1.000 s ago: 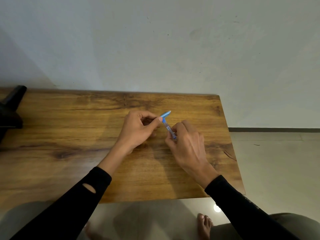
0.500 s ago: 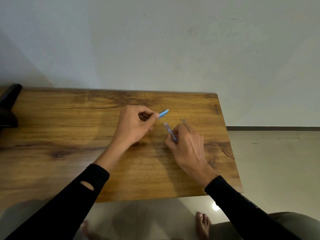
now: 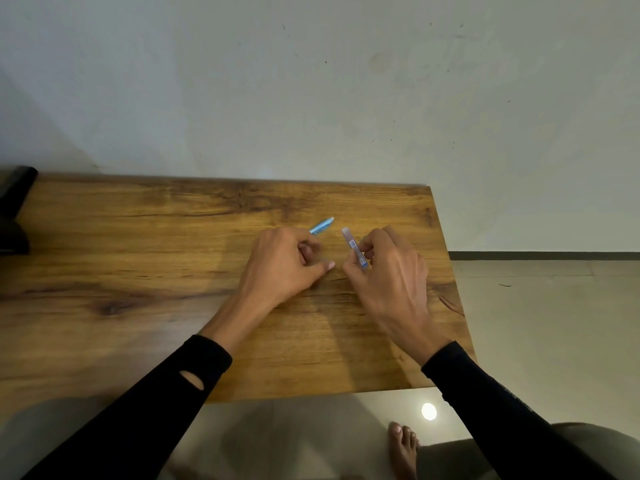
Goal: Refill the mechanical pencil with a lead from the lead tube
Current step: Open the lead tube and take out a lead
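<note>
My left hand (image 3: 284, 265) is closed around a light blue mechanical pencil (image 3: 322, 226); only its upper end sticks out past my knuckles, pointing up and right. My right hand (image 3: 388, 275) pinches a slim clear lead tube (image 3: 353, 247) with a small blue label, held slanted, its top end free and close to the pencil's end. A small gap separates the pencil from the tube. Both hands hover just above the wooden table (image 3: 138, 271), right of its middle. Most of the pencil's body is hidden inside my fist.
A black object (image 3: 14, 209) sits at the table's far left edge. The table's right edge (image 3: 450, 289) runs close to my right hand, with pale floor beyond it. A bare foot (image 3: 403, 448) shows below the table's front edge. A plain wall stands behind.
The pencil and tube touched a second ago; now they are apart. My left hand curled tighter around the pencil, and the right hand tilted the tube more upright.
</note>
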